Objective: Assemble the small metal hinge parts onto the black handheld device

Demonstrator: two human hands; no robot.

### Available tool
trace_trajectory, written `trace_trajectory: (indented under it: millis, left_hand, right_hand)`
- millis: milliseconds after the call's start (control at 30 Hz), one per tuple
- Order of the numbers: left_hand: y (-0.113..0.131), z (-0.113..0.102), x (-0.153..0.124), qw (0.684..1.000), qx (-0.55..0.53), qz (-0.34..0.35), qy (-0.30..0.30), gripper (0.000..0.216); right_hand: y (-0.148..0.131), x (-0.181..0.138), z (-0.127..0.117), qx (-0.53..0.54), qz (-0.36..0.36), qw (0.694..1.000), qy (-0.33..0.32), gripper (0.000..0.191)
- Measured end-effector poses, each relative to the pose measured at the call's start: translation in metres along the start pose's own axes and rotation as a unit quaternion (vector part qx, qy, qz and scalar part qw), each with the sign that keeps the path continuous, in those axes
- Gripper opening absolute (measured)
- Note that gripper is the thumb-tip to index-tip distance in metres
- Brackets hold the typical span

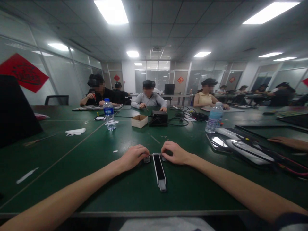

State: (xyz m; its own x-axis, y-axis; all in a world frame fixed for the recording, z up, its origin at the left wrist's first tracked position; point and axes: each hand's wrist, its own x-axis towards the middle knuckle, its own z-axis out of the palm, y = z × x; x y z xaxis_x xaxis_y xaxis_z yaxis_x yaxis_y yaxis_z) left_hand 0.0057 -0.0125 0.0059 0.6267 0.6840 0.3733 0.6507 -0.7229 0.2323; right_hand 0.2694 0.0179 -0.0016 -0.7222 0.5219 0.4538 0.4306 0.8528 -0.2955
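A long, narrow device (159,171) with a black face, pale edges and a grey near end lies on the green table, pointing toward me. At its far end, my left hand (134,157) is on its left side, fingers curled down onto a small grey metal-looking piece (147,159). Opposite it, my right hand (175,153) has thumb and fingers bent together at another small greyish piece (164,158). The fingers partly cover both pieces, so their exact kind does not show. The long device itself is in neither palm.
Beyond my hands stand an open cardboard box (139,121), a black box (158,118), tangled cables (190,114) and a water bottle (109,114). On the right are another bottle (214,118) and a grey-white device (249,149), near another person's hand (288,142). Several people sit across the table.
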Motion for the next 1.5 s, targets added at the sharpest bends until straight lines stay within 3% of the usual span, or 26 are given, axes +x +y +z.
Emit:
trace_trajectory:
  millis: [667, 1267, 1433, 1500]
  left_hand:
    - [0.003, 0.006, 0.001, 0.998, -0.02, -0.044, 0.033, 0.011]
    - [0.006, 0.009, 0.001, 0.995, -0.076, -0.059, 0.005, 0.014]
    - [0.007, 0.009, 0.0, 0.995, -0.079, -0.055, 0.003, 0.014]
    - [0.005, 0.009, -0.001, 0.996, -0.071, -0.046, 0.005, 0.014]
  right_hand:
    - [0.002, 0.001, 0.001, 0.018, -0.012, 1.0, 0.0, 0.007]
    - [0.005, 0.002, 0.001, 0.035, 0.01, 0.999, -0.001, 0.007]
    - [0.032, 0.002, 0.0, -0.057, 0.099, 0.991, 0.069, 0.021]
    - [0.047, 0.0, 0.0, -0.108, 0.151, 0.98, 0.064, 0.033]
